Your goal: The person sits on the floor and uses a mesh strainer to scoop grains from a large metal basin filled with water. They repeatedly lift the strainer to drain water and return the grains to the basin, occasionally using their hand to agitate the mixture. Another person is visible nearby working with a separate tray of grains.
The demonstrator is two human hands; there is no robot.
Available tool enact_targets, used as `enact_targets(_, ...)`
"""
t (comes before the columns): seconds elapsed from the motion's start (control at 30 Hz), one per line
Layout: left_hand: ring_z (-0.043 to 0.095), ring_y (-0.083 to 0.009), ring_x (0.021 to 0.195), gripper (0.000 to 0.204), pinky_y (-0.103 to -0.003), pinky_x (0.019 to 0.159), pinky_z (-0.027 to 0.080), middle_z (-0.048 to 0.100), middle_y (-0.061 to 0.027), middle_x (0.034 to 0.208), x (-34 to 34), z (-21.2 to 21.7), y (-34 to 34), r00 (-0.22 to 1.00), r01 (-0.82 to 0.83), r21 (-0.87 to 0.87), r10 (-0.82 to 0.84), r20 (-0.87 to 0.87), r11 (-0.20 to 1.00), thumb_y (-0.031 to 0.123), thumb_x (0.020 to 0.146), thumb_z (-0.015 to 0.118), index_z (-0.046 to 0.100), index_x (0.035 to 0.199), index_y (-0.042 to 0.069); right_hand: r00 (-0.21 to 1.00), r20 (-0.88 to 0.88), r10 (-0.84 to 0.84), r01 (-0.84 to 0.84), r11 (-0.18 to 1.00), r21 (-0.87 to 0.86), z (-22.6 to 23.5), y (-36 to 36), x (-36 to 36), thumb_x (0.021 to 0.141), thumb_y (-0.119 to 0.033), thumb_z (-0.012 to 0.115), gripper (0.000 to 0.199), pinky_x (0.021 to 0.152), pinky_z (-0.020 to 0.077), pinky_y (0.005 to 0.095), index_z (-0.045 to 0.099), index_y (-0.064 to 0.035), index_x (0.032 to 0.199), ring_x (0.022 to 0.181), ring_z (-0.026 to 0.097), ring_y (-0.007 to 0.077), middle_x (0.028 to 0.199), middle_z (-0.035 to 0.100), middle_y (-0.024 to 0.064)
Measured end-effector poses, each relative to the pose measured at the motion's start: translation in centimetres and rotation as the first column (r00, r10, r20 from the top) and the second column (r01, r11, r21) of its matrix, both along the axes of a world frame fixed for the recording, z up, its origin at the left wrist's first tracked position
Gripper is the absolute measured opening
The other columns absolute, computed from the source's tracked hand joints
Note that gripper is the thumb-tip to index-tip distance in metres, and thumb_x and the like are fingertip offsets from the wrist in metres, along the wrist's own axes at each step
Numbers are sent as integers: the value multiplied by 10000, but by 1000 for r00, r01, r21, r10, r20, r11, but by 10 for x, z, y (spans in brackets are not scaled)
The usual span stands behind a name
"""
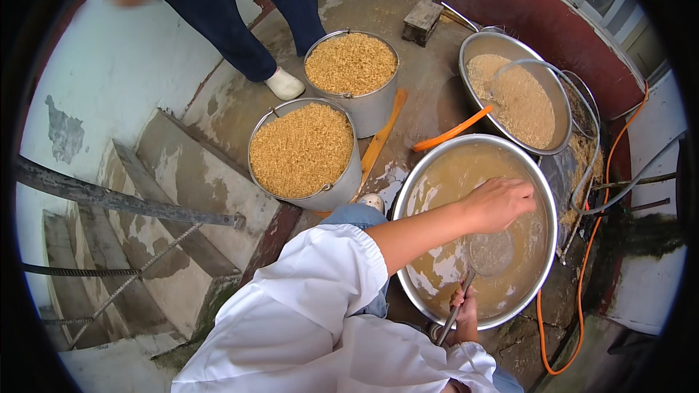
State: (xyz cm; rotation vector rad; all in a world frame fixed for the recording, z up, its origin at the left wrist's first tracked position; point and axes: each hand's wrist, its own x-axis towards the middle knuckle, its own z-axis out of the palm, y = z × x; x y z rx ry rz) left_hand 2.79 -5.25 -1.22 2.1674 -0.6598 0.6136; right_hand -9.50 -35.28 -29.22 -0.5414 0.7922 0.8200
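Observation:
In front of me stands a wide metal basin [399, 211] of murky brown water. My right hand [467, 313] is wrapped round the long handle of a round mesh skimmer [491, 254]. The skimmer's head lies at the surface of the water, with a thin pale layer over its mesh. My left hand [501, 205] reaches across the basin, just above and beyond the skimmer head. Its fingers are curled downward, and what they hold, if anything, is hidden.
Two metal buckets [258, 175] full of golden grain stand left of the basin, a wooden paddle [377, 149] beside them. Behind is a second basin [466, 54] of wet grain with a grey hose. An orange hose [455, 129], steps [182, 175] and another person's legs [233, 14] surround this.

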Motion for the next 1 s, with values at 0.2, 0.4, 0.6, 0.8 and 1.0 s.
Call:
enact_targets(0.2,561,-267,866,151,-376,744,473,523,-79,838,0,-3,2,1000,8,32,-7,-24,999,7,706,581,608,846,58,962,50,270,-134,619,-773,26,-15,46,976,-265,374,209,375,325,263,477,-115,1078,452,380,120,638,429,26)
enact_targets(0.4,564,-269,873,136,-377,741,473,523,-82,836,-4,-1,-2,999,42,29,-41,-33,999,16,719,582,616,843,60,462,261,847,566,-55,-823,109,4,9,919,-66,443,423,880,430,354,388,-77,1338,1048,552,305,1186,540,186)
enact_targets(0.6,572,-252,894,165,-361,761,480,552,-76,878,-2,-2,-6,992,37,123,-21,-122,992,21,737,569,636,878,75,513,331,792,552,-9,-834,142,27,-11,906,-35,452,503,979,353,339,319,-43,1391,1184,484,302,1317,468,209)
enact_targets(0.8,600,-263,834,115,-372,738,485,600,-66,905,9,-1,17,969,-149,138,172,-177,979,110,811,591,647,908,84,702,490,516,356,342,-870,114,-7,9,943,-159,459,458,682,448,285,341,-94,1381,795,556,192,984,563,116)
enact_targets(1.0,617,-265,816,107,-383,711,482,607,-82,911,17,11,27,907,-295,82,306,-289,952,115,832,579,640,915,88,875,449,-184,319,915,-246,154,1,23,963,-292,454,220,370,319,200,407,-146,1120,449,368,77,673,431,24)
